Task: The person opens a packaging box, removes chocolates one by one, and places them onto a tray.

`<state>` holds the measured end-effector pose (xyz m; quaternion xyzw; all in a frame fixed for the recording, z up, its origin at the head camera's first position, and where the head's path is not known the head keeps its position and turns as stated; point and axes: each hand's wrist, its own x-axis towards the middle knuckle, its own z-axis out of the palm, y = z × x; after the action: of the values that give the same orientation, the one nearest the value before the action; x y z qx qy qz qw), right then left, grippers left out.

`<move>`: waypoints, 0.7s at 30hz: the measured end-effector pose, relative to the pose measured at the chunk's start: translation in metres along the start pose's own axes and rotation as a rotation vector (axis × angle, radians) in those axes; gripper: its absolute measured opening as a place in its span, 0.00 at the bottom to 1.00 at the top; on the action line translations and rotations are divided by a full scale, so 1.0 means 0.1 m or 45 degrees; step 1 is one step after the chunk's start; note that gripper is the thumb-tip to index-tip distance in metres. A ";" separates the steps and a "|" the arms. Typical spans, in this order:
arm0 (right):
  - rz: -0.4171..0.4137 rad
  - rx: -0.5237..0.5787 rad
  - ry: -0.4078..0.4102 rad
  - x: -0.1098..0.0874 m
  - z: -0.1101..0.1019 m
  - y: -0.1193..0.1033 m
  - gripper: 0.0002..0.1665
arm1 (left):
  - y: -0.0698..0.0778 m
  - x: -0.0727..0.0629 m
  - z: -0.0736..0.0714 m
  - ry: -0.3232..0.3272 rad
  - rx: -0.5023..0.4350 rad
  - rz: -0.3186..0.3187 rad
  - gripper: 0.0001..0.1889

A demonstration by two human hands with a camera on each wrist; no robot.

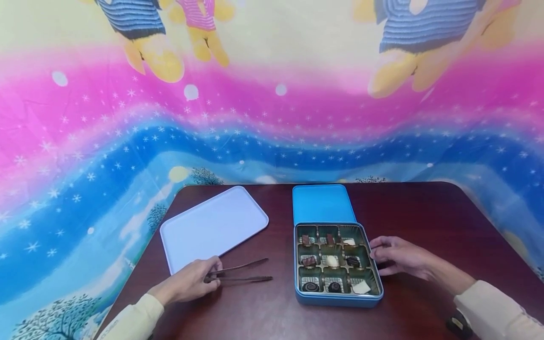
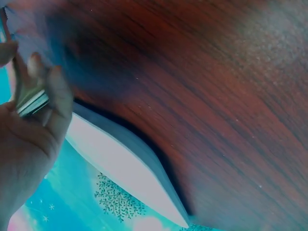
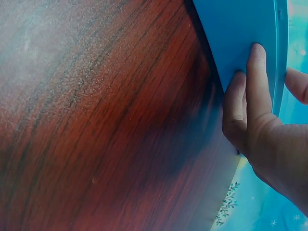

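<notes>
In the head view, my left hand [image 1: 191,281] holds metal tongs [image 1: 250,278] near their closed end. Their two arms spread apart and point right, over the table. The left wrist view shows the end of the tongs [image 2: 32,103] between thumb and fingers. A blue tin [image 1: 340,300] with a divided gold insert stands to the right, dark, brown and white chocolates [image 1: 333,261] sitting in its compartments. Against the tin's right side rests my right hand [image 1: 399,257]. From the right wrist, its fingers [image 3: 257,72] lie fairly straight along the blue wall, thumb near the rim.
Left of the tin lies a white tray [image 1: 214,224], tilted on the dark wooden table [image 1: 416,212], its near edge close to my left hand. A blue lid [image 1: 323,203] lies directly behind the tin. Printed cloth [image 1: 272,113] hangs behind the table.
</notes>
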<state>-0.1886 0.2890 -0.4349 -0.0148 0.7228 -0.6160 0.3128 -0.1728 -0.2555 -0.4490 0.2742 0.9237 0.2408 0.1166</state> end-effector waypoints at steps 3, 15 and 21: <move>0.003 -0.002 0.006 0.00 0.00 0.00 0.33 | 0.02 0.03 0.00 0.059 0.056 0.006 0.09; 0.005 0.003 0.005 0.02 0.01 0.01 0.33 | 0.04 0.14 0.05 0.298 0.172 0.043 0.13; 0.004 -0.015 0.005 0.01 0.00 0.00 0.34 | 0.12 0.27 -0.03 0.521 0.220 0.122 0.12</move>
<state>-0.1896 0.2882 -0.4356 -0.0143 0.7271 -0.6112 0.3124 -0.1902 -0.2326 -0.4422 0.2722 0.9312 0.2165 -0.1085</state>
